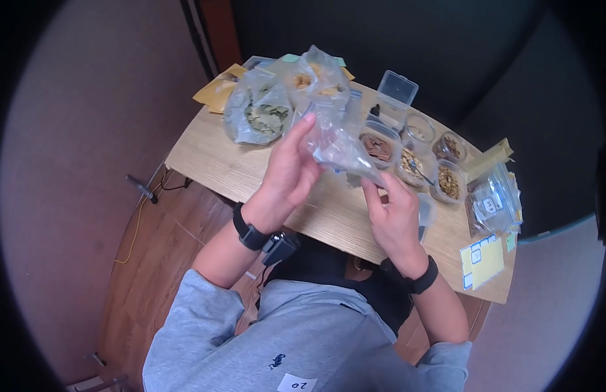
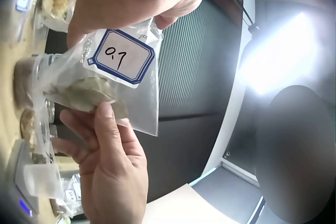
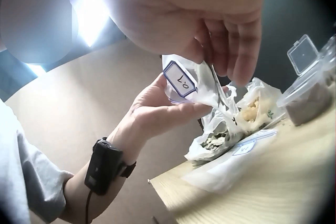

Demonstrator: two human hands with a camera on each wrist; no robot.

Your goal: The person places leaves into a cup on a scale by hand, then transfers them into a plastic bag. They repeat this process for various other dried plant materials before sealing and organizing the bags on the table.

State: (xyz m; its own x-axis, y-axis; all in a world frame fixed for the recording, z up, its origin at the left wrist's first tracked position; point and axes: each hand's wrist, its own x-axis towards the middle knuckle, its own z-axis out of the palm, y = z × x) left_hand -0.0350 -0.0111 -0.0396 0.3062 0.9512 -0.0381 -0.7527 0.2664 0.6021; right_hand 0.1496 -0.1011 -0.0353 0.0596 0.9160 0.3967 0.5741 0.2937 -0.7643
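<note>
A clear plastic bag (image 1: 339, 140) is held up above the table between both hands. Its white label with a blue border (image 2: 123, 58) reads 0.7, and dry greenish leaves (image 2: 86, 92) lie inside. My left hand (image 1: 290, 166) holds the bag at one end, its thumb against the plastic. At the other end my right hand (image 1: 395, 219) pinches the bag between thumb and fingers, right over the leaves in the left wrist view.
A larger bag of leaves (image 1: 241, 117) and a bag of yellowish pieces (image 1: 324, 68) stand at the back left. Several plastic tubs (image 1: 399, 138) of dried pieces fill the right side. Labelled zip bags (image 1: 495, 202) and a yellow labelled packet (image 1: 484, 264) lie by the right edge.
</note>
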